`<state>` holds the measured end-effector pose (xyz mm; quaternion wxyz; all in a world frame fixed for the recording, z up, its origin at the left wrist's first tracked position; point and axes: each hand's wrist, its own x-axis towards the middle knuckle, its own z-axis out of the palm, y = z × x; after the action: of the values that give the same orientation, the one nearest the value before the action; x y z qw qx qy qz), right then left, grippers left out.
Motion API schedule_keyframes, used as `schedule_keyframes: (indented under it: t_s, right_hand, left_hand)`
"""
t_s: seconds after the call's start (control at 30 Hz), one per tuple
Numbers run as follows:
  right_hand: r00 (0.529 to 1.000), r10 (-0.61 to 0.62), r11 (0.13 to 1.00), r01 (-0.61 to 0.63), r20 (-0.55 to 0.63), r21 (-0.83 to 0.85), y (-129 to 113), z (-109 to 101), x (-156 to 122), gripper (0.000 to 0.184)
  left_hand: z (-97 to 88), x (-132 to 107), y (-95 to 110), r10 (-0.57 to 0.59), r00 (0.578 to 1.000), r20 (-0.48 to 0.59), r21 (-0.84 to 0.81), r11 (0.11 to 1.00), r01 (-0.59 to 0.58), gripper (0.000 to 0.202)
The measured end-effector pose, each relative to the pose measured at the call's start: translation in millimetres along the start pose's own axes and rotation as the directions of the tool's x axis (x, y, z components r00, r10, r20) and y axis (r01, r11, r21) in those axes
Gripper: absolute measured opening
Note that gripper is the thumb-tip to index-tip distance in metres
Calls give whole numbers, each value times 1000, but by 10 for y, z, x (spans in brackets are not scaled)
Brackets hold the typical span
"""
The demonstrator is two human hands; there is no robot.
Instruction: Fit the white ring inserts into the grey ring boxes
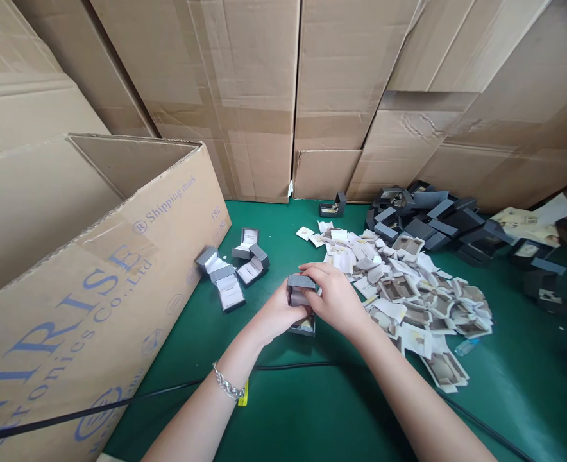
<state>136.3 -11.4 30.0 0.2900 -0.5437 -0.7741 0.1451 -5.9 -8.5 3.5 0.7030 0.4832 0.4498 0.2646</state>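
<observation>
Both hands meet over a small dark grey hinged box (301, 290) on the green table (312, 410). My left hand (278, 314) is closed round the box's left side, a silver bracelet on its wrist. My right hand (334, 296) curls over the box's top and right side, fingertips on the lid. The box's lower half rests on the table beneath my hands. What lies inside the box is hidden.
A large open shipping carton (95, 276) stands at the left. Three open grey boxes (233, 269) lie beside it. A heap of paper inserts (408, 289) spreads at the right, dark boxes (432, 215) piled behind. Cardboard walls the back. A black cable (168, 390) crosses the front.
</observation>
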Motion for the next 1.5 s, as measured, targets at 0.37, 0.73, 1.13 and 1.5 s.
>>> schedule_keyframes:
  t_s: [0.37,0.73,1.13,1.5]
  right_hand:
    - [986,163,979,-156,45,-130,166,-579,-62,65]
    - [530,848,452,-750,-28,-483,922,-1153,-262,35]
    - [481,877,426,-753,23,-502,824,-1184,-237,30]
    - [628,776,554,-644,49,-528,746,-1061,-240,18]
  left_hand:
    - [-48,11,130,-53,992,-113,-263,965,21,49]
    - [-67,55,63,-11,979,-203,-294,954,-51,73]
    - [-49,73,96,-100,962,-255,-370,929,-2,46]
    - [-87,112,-56,-13,957,-289,-8,1000,11,68]
